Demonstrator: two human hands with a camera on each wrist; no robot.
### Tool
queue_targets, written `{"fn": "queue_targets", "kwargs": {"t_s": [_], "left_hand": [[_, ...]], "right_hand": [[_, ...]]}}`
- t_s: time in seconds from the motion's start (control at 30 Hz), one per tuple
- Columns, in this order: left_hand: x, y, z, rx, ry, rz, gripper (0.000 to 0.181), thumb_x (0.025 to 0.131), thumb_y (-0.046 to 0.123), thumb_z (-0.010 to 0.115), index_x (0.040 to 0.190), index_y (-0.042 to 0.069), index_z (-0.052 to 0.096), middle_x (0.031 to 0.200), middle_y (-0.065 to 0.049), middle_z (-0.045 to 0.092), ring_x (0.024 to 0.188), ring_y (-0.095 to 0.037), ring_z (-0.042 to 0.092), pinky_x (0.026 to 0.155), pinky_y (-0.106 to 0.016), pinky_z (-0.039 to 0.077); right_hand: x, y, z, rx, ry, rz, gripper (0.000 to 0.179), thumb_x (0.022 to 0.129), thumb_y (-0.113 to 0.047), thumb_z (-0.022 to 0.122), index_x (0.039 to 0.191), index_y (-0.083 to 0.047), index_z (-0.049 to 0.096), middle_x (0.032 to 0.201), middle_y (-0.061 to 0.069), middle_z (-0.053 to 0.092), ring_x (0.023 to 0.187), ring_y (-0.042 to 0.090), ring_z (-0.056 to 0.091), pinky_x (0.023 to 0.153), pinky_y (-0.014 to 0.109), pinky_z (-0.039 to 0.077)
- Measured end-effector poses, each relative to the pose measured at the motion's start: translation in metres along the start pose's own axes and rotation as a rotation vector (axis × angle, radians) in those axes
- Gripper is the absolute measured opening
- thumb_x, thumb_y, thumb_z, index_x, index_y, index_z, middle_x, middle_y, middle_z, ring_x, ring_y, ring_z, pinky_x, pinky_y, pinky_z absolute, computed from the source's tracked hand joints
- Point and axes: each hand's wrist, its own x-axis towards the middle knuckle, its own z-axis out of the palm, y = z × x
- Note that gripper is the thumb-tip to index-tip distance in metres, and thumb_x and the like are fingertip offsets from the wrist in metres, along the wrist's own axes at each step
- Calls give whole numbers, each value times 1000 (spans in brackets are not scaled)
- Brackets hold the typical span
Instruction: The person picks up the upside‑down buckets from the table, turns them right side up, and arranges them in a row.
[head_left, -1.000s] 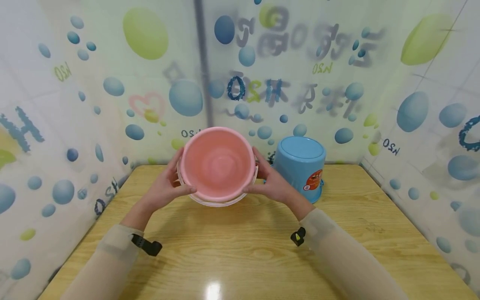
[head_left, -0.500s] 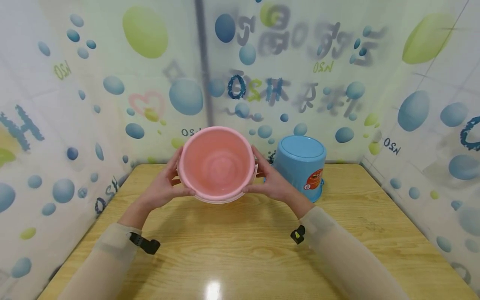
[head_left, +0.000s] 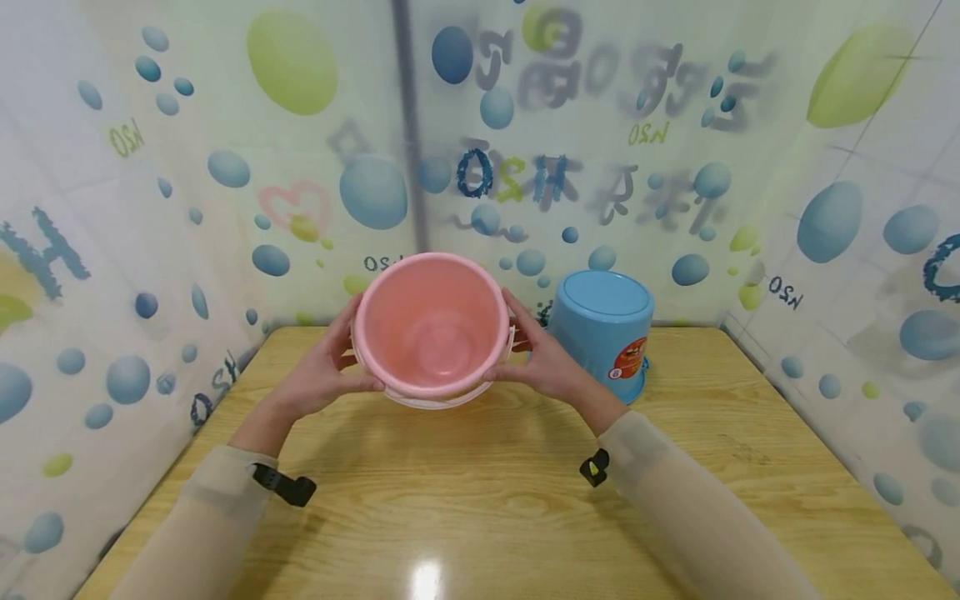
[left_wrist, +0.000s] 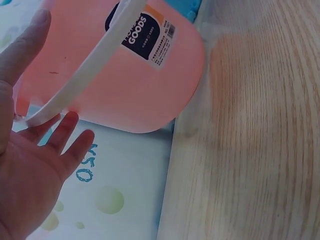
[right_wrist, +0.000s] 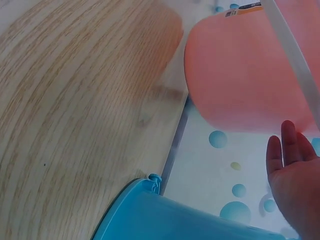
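A pink bucket (head_left: 435,300) is held between both hands, its mouth tilted toward the head camera. Its white handle (left_wrist: 97,55) hangs down across the outer wall, on the near side. My left hand (head_left: 322,371) grips the left of the rim, with the thumb at the near edge and the fingers round the side. On the opposite side my right hand (head_left: 543,358) holds the rim in a similar way. In the left wrist view a dark label (left_wrist: 145,37) shows on the bucket's wall. The base appears raised above the table, its reddish reflection on the wood.
A blue bucket (head_left: 603,333) stands upside down at the back right, close to my right hand. The wooden table (head_left: 480,492) spreads in front of me. Bubble-printed curtains (head_left: 480,108) hang behind it and along both sides.
The pink bucket has tipped slightly, so its inner bottom sits lower in the mouth and its near rim a little higher. My left hand has shifted slightly left. The blue bucket stays put.
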Motion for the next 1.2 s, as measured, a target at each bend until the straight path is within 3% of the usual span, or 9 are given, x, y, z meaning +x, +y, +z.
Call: {"fn": "queue_targets", "kwargs": {"t_s": [0.2, 0.33, 0.43, 0.63, 0.83, 1.03, 1.2], "left_hand": [[0, 1, -1, -99, -14, -14, 126, 90, -2, 88, 178, 36, 8, 183, -14, 24, 152, -54, 49, 101, -26, 62], [0, 3, -1, -140, -16, -35, 121, 92, -4, 85, 178, 35, 9, 181, -19, 27, 145, -50, 58, 94, -32, 67], [-1, 4, -1, -128, 2, -64, 117, 94, -1, 85, 178, 35, 11, 179, -22, 30, 142, -46, 63, 93, -31, 66], [-3, 5, -2, -103, 38, -129, 110, 97, 6, 84, 178, 37, 16, 175, -23, 37, 140, -54, 60, 93, -27, 65], [-2, 4, -2, -39, 76, -172, 103, 100, 19, 84, 177, 39, 19, 171, -21, 45, 137, -44, 66, 95, -24, 63], [0, 6, -1, 4, 95, -221, 101, 101, 29, 83, 177, 38, 18, 171, -20, 45, 141, -46, 64, 104, -35, 63], [1, 8, 0, 17, 108, -258, 100, 102, 33, 81, 178, 37, 16, 172, -21, 43, 146, -48, 59, 114, -60, 56]], "right_hand": [[0, 1, 2, 24, 15, 26, 123, 87, -45, 94, 178, -37, 13, 165, 15, 54, 144, 39, 61, 121, 63, 49], [1, 0, 3, 90, 16, 44, 118, 89, -40, 94, 178, -37, 16, 165, 18, 51, 146, 44, 59, 118, 61, 53], [2, -2, 3, 143, 11, 56, 116, 89, -40, 94, 177, -37, 18, 164, 22, 48, 146, 46, 59, 111, 54, 60], [4, -5, 5, 212, -5, 62, 118, 91, -41, 92, 179, -30, 14, 165, 28, 46, 141, 46, 63, 101, 40, 65], [7, -3, 8, 212, -1, 90, 114, 96, -37, 87, 179, -26, 10, 164, 26, 52, 135, 39, 68, 100, 36, 63], [11, 0, 10, 223, 19, 157, 102, 104, -28, 79, 179, -25, 11, 162, 22, 58, 138, 36, 66, 112, 47, 59], [17, 4, 12, 224, 32, 184, 95, 107, -25, 76, 179, -23, 14, 169, 17, 51, 150, 39, 57, 121, 58, 51]]}}
